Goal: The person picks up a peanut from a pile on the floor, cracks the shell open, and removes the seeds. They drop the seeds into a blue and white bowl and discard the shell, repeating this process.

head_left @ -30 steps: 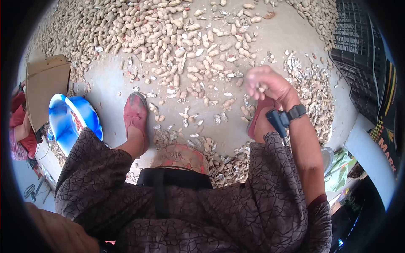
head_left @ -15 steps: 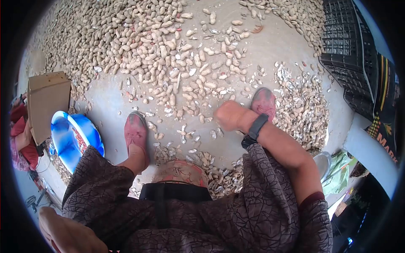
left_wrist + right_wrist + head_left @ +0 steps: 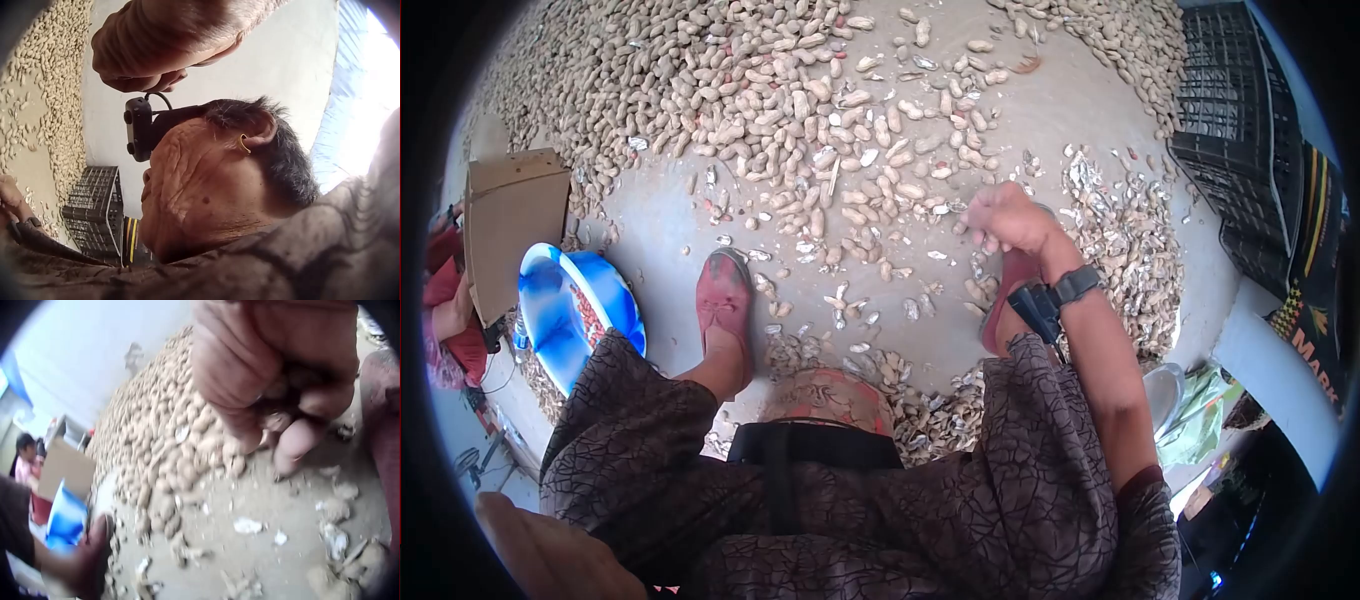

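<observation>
My right hand (image 3: 1010, 218) hangs above the floor by the right shoe (image 3: 1012, 285). Its fingers curl inward in the right wrist view, thumb and fingertips pinching a peanut (image 3: 278, 420) that is mostly hidden in the grip. My left hand (image 3: 550, 550) is raised at the lower left edge of the head view. In the left wrist view its fingers (image 3: 150, 81) are bent under beside the wearer's head, and I cannot tell whether they hold anything. A broad pile of unshelled peanuts (image 3: 730, 85) covers the floor ahead.
Empty shells (image 3: 1125, 260) lie heaped on the right, near a black plastic crate (image 3: 1235, 130). On the left stand a blue-and-white basin (image 3: 550, 300) with reddish kernels (image 3: 585, 315) and a cardboard box (image 3: 518, 225). Another person (image 3: 26, 459) sits beyond them. More shells surround the low seat (image 3: 825, 395).
My right hand swung inward to the middle, fingers out of sight, then came back over the right shoe. The left hand came slightly farther into the head view.
</observation>
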The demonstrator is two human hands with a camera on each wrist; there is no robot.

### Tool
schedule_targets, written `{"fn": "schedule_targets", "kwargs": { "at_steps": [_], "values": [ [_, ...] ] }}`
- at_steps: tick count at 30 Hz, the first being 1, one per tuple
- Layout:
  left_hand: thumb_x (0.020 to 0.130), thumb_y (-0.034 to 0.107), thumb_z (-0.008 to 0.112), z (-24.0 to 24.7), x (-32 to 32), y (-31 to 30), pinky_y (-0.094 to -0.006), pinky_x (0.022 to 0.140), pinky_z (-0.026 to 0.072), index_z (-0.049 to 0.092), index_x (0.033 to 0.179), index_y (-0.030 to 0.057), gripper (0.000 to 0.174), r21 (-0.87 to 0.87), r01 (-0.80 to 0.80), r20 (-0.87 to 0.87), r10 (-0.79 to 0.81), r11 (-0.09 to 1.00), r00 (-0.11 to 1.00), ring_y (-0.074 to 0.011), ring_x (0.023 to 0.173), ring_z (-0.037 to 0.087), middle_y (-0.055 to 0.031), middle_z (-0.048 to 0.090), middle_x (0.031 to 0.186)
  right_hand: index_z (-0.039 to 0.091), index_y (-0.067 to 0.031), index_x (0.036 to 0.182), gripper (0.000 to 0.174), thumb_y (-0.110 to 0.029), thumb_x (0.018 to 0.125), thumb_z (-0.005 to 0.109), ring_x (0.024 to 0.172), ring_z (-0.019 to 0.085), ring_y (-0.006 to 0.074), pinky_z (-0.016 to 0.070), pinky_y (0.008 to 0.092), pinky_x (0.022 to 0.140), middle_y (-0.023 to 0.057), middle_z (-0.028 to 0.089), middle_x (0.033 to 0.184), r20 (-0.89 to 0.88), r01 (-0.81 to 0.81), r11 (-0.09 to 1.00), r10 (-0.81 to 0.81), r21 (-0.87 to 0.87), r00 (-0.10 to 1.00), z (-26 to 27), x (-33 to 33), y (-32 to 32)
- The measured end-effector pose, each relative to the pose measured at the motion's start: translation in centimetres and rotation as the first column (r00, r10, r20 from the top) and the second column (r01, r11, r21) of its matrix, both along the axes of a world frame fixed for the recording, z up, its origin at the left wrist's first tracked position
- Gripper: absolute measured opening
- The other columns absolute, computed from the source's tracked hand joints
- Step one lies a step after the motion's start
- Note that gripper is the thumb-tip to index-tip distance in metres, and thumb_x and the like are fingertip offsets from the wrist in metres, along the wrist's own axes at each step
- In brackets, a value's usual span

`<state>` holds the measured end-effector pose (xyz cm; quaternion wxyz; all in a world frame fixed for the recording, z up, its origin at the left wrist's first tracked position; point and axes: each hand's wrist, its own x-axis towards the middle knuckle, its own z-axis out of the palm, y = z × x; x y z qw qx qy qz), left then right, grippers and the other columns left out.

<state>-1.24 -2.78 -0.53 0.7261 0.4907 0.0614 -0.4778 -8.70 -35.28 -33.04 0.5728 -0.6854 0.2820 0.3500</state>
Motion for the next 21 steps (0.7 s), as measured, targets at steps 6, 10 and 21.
{"fn": "schedule_targets", "kwargs": {
  "at_steps": [6,10,21],
  "values": [
    [0.088,0.020,0.047,0.7,-0.2,-0.3,-0.0216,0.037,0.0299,0.045,0.092,0.0012,0.019,0.121,0.013,-0.005,-0.012,0.993,1.000,-0.0085,0.040,0.042,-0.0010,0.048,0.055,0.060,0.0014,0.074,0.014,-0.011,0.068,0.056,0.075,0.059,0.0324,0.0472,0.0371,0.069,0.0198,0.060,0.078,0.052,-0.308,0.594,0.510,-0.743,0.859,-2.0,-0.9,3.6],
    [0.088,0.020,0.047,0.1,-0.7,-0.9,-0.0202,0.035,0.0345,0.045,0.091,0.0014,0.019,0.098,-0.028,0.022,0.026,0.995,0.999,-0.0089,0.037,0.039,-0.0028,0.047,0.054,0.061,-0.0002,0.080,0.020,-0.013,0.065,0.056,0.082,0.059,0.0331,0.0459,0.0380,0.074,0.0214,0.059,0.083,0.047,-0.246,0.650,0.398,-0.719,0.916,-2.1,-1.0,3.3],
    [0.089,0.014,0.043,0.2,-1.5,-1.3,-0.0176,0.035,0.0270,0.047,0.084,-0.0050,0.020,0.036,-0.210,0.111,0.204,0.977,0.973,-0.0064,0.035,0.032,-0.0062,0.045,0.052,0.054,-0.0048,0.066,0.016,-0.014,0.073,0.065,0.045,0.052,0.0077,0.0358,0.0205,0.036,0.0034,0.056,0.058,0.088,0.292,0.956,-0.291,-0.003,0.953,7.4,-0.8,-1.3]
  ]
}}
